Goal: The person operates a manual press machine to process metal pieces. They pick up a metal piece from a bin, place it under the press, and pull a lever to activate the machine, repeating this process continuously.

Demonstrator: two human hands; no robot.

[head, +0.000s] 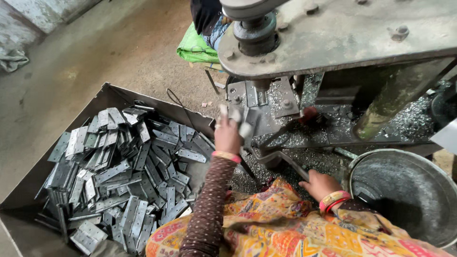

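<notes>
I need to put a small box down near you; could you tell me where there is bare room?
The concrete floor beyond the tray's far wall is bare. The round metal tub beside the right hand looks empty. The tray is heaped with hinge plates; the press bed around the left hand is littered with shavings.

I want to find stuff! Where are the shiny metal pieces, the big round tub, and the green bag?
Metal pieces (119,166): head view, middle of the pile.
Round tub (409,154): head view, upper rim.
Green bag (195,47): head view, its folded top.
</notes>
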